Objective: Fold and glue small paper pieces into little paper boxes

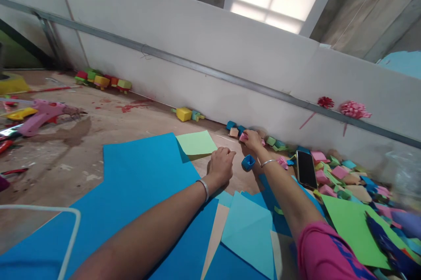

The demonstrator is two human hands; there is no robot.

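My right hand (253, 139) reaches to the foot of the white wall, its fingers closed on a small pink folded paper piece (244, 137). Just left of it are a blue folded piece (231, 125) and a peach one (233, 132). An open blue paper cube (247, 163) sits on the table between my hands. My left hand (221, 166) is curled closed beside a light green sheet (197, 143), and nothing shows in its fingers. Large blue sheets (148, 170) and a light blue sheet (248, 231) spread under and around my forearms.
At right, a phone (306, 169) rests among many folded paper pieces (340, 171), near a green sheet (351, 227) and dark blue scissors (384, 236). A pink glue gun (42, 115) lies far left. A yellow paper cube (183, 114) stands by the wall (213, 47).
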